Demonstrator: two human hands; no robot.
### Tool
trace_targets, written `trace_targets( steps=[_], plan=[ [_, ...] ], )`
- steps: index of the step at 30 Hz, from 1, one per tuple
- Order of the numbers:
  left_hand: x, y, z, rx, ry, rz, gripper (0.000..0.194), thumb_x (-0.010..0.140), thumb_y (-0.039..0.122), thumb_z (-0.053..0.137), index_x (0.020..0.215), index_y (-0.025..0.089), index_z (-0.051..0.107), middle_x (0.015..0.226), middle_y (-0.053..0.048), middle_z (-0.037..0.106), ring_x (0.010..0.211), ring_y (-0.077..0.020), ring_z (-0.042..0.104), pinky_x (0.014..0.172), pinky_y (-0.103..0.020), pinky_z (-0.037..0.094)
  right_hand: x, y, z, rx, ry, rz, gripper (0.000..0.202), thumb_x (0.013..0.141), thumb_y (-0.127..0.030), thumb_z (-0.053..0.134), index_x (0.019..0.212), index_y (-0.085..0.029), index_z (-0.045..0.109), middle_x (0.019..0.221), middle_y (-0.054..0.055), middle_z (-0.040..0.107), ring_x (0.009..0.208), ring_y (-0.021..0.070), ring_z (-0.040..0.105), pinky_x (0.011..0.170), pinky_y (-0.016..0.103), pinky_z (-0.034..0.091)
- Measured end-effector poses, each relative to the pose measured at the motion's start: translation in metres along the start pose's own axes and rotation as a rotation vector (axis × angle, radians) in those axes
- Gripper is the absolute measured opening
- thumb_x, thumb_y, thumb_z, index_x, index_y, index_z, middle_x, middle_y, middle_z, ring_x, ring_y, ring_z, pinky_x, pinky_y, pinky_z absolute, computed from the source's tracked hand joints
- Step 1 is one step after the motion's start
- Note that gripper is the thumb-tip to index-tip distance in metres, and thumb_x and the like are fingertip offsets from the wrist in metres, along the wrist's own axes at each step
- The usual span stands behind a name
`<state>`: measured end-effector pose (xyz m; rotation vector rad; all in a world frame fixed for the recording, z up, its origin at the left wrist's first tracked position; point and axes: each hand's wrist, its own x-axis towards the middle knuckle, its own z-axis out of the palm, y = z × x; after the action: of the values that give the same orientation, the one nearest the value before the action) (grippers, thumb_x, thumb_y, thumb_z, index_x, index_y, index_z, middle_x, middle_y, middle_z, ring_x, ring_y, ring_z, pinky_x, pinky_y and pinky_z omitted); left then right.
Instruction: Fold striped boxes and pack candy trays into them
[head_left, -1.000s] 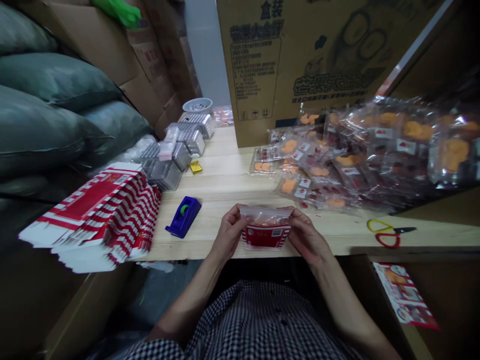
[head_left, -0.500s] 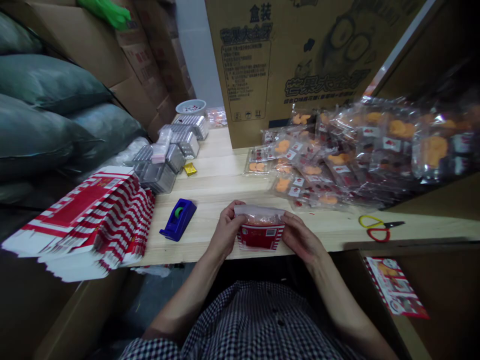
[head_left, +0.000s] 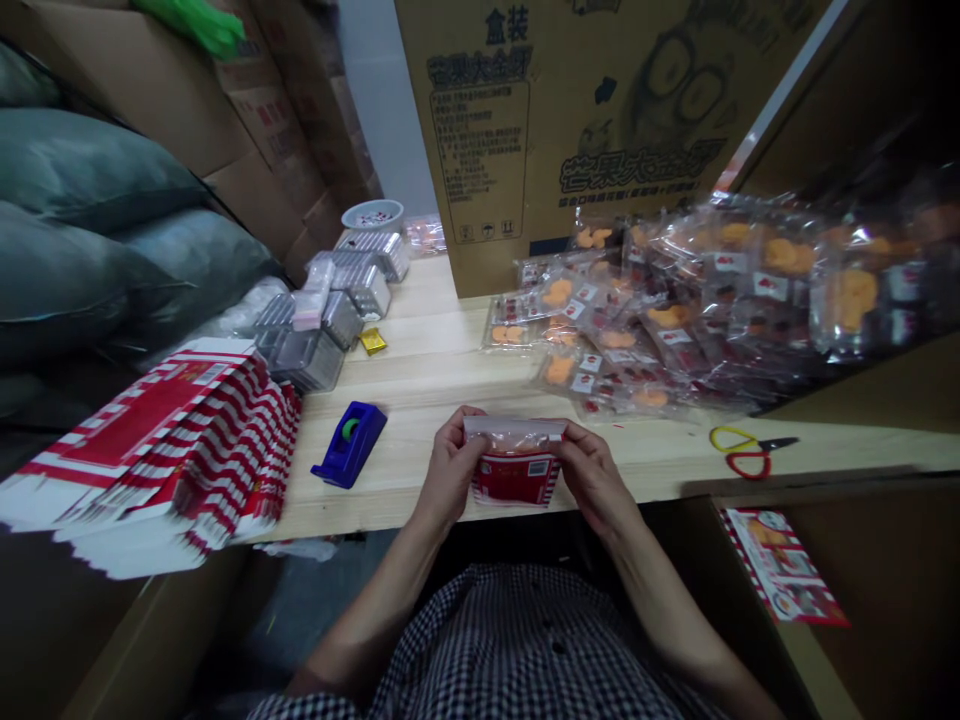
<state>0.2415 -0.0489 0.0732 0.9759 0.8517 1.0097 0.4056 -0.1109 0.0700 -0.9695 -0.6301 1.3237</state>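
At the table's front edge I hold a red printed card box with white-striped sides, its grey-white flap standing up at the top. A clear plastic packet shows at the box's open top; what it contains is hard to make out. My left hand grips the left side, its thumb by the packet's corner. On the right side, my right hand has its thumb at the upper corner and its fingers behind. A blue tape dispenser with a green core stands left of my hands.
Striped flat boxes are stacked at left, below clear plastic cases and a small yellow packet. Many clear packets with orange pieces lie at right. Scissors rest near the front edge; a large carton stands behind.
My right thumb has moved in over the box's upper right corner. Both hands still hold the box, and the whole view has shifted slightly.
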Motion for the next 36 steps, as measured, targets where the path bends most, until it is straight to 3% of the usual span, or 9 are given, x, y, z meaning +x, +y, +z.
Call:
trace_targets(
  steps=[5,9,11,17,21,23,26,30,36],
  plan=[
    [-0.008,0.006,0.001,0.131,-0.019,0.041,0.023,0.075,0.022,0.069,0.094,0.02,0.056,0.072,0.004,0.057,0.059,-0.009,0.049,0.055,-0.018,0.037,-0.002,0.003,0.01,-0.003,0.064,-0.017,0.014,0.077,-0.025,0.07,0.091,-0.023,0.071,0.079,-0.002,0.074,0.066,0.0164,0.065,0.064,0.026,0.048],
    [-0.008,0.011,0.006,0.288,0.082,0.128,0.06,0.063,0.025,0.084,0.114,0.023,0.053,0.101,-0.002,0.063,0.077,-0.0129,0.059,0.065,-0.021,0.046,-0.005,0.006,0.013,-0.011,0.067,-0.039,0.008,0.079,-0.029,0.07,0.085,-0.024,0.068,0.082,-0.002,0.074,0.069,0.017,0.065,0.068,0.027,0.049],
    [-0.008,0.01,0.01,0.312,0.104,0.132,0.066,0.063,0.025,0.085,0.119,0.025,0.051,0.1,-0.001,0.062,0.076,-0.0129,0.059,0.066,-0.021,0.046,-0.006,0.006,0.015,-0.058,0.087,-0.067,0.009,0.078,-0.027,0.071,0.087,-0.025,0.068,0.083,-0.002,0.074,0.071,0.017,0.065,0.07,0.027,0.05],
    [-0.009,0.004,0.007,0.137,0.08,0.116,0.061,0.07,0.022,0.081,0.124,0.026,0.052,0.099,-0.001,0.064,0.077,-0.0131,0.061,0.072,-0.023,0.048,-0.001,0.0,0.023,-0.188,0.203,-0.105,0.026,0.068,-0.016,0.069,0.093,-0.025,0.071,0.077,-0.002,0.072,0.058,0.0142,0.058,0.053,0.023,0.044],
    [-0.007,0.01,-0.013,-0.099,-0.147,-0.004,0.051,0.077,0.029,0.076,0.124,0.019,0.06,0.103,-0.007,0.067,0.087,-0.0168,0.064,0.081,-0.026,0.048,0.004,-0.001,0.016,-0.16,0.166,-0.077,0.026,0.067,-0.018,0.069,0.092,-0.023,0.073,0.07,-0.002,0.072,0.056,0.014,0.059,0.051,0.023,0.043],
    [-0.006,0.013,-0.021,-0.15,-0.204,-0.044,0.041,0.079,0.029,0.074,0.117,0.014,0.065,0.1,-0.009,0.069,0.089,-0.0181,0.064,0.084,-0.027,0.048,0.004,0.0,0.012,-0.136,0.119,-0.048,0.024,0.067,-0.018,0.069,0.09,-0.023,0.074,0.072,-0.001,0.073,0.057,0.0142,0.061,0.054,0.023,0.045],
    [-0.003,0.014,-0.024,-0.126,-0.164,-0.06,0.032,0.077,0.021,0.074,0.107,0.013,0.068,0.091,-0.006,0.07,0.081,-0.0156,0.064,0.078,-0.024,0.047,0.004,0.002,0.009,-0.121,0.101,-0.03,0.021,0.068,-0.018,0.07,0.088,-0.022,0.075,0.073,-0.001,0.074,0.058,0.0149,0.062,0.057,0.024,0.047],
    [0.002,0.012,-0.017,-0.12,-0.114,-0.135,0.037,0.066,0.009,0.071,0.102,0.016,0.067,0.079,-0.001,0.068,0.065,-0.0108,0.06,0.064,-0.021,0.043,0.004,0.004,0.009,-0.134,0.107,-0.045,0.021,0.07,-0.018,0.07,0.089,-0.023,0.076,0.076,-0.001,0.074,0.063,0.0155,0.062,0.058,0.024,0.046],
    [0.012,0.014,-0.009,-0.227,-0.035,-0.243,0.044,0.051,-0.001,0.063,0.092,0.015,0.065,0.082,-0.001,0.067,0.064,-0.0117,0.061,0.062,-0.022,0.043,0.006,0.005,0.005,-0.125,0.062,-0.062,0.02,0.071,-0.019,0.069,0.087,-0.025,0.08,0.1,0.001,0.072,0.086,0.0183,0.063,0.073,0.026,0.048]
  ],
)
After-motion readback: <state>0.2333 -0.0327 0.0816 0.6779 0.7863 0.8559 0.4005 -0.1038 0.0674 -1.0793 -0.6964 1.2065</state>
